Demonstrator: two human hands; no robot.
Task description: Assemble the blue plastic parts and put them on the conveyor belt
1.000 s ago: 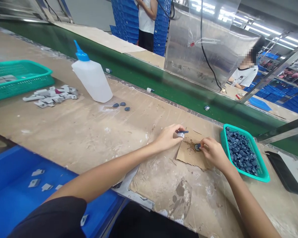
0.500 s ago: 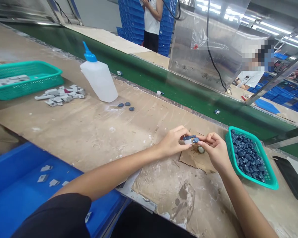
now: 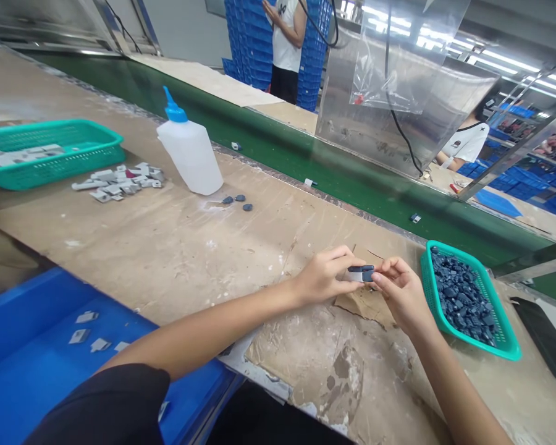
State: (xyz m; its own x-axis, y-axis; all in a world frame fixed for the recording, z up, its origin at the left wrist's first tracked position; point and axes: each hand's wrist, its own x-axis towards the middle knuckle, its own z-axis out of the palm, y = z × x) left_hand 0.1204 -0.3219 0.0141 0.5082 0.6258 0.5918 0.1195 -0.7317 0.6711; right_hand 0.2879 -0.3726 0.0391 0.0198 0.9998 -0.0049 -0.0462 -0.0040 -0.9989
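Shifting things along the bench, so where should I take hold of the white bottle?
Grip the bottle low on its wide body, coming from the near side. The body is broad and stands on its base, so it should give a steady hold, while the blue nozzle tapers thin and looks too slender to grip.

Factory assembly line; green conveyor belt [image 3: 352,182] beside workbench [image 3: 167,259]; stacked blue crates [image 3: 245,43]; basket of dark parts [image 3: 461,303]
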